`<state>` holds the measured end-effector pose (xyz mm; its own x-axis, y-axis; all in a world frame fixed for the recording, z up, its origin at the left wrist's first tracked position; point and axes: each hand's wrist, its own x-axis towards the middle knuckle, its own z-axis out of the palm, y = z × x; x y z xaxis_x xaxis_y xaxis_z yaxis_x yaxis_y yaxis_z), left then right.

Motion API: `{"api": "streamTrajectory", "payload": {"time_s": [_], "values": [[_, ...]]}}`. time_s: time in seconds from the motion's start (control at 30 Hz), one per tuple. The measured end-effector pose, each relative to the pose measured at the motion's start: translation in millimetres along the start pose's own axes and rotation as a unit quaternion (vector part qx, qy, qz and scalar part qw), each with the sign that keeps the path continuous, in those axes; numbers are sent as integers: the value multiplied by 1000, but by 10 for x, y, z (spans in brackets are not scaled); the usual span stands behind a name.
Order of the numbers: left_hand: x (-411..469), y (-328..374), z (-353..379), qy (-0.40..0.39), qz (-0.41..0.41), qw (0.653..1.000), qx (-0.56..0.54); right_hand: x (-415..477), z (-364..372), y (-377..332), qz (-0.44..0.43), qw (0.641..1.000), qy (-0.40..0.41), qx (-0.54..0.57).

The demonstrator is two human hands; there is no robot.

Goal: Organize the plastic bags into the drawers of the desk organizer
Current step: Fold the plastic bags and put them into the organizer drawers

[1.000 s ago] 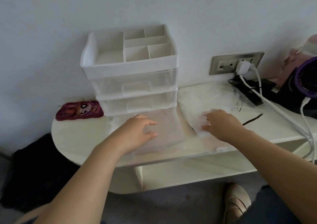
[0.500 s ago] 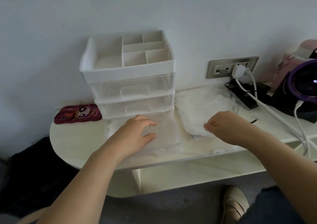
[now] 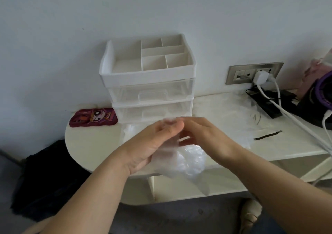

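While we hold a clear bubbled plastic bag (image 3: 188, 163) over the desk's front edge, our left hand (image 3: 149, 147) pinches its top between thumb and curled fingers. Our right hand (image 3: 206, 138) curls its fingers round the same top edge just beside it, and the bag hangs below both hands.

Behind them a white plastic desk organizer (image 3: 147, 75) stands against the wall. Its open top tray has one wide compartment on the left and five smaller ones on the right, all showing bare floors. Beneath sit the clear upper drawer (image 3: 149, 93) and clear lower drawer (image 3: 152, 111), both pushed in; their hazy fronts seem to show nothing inside.

More flat clear bags (image 3: 230, 111) lie on the white rounded desk (image 3: 86, 144) right of the organizer, and another sheet (image 3: 133, 131) lies before it, partly behind our left hand.

A maroon phone case (image 3: 93, 119) printed with a big-eyed cartoon face lies just left of the organizer. At right, a white plug (image 3: 260, 76) sits in a steel wall socket plate (image 3: 239, 74), and white cables (image 3: 296, 124) cross the desk near a thin black strip (image 3: 267, 136).
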<state>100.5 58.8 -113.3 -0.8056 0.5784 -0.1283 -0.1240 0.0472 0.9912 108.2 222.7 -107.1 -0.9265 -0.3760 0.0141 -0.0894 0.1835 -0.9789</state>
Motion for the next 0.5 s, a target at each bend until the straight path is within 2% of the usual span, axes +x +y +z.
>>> {"api": "streamTrajectory", "payload": {"time_s": [0.17, 0.27, 0.4, 0.5], "values": [[-98, 13, -229, 102, -7, 995, 17, 149, 103, -61, -34, 998, -53, -21], [-136, 53, -282, 126, -2, 992, 28, 224, 167, -76, -49, 997, -65, -16], [-153, 107, -314, 116, -28, 993, 14, 289, 273, -77, -57, 993, -101, -15], [-134, 85, -350, 165, -57, 985, -11, 321, 301, -52, -62, 992, -103, -36]]}}
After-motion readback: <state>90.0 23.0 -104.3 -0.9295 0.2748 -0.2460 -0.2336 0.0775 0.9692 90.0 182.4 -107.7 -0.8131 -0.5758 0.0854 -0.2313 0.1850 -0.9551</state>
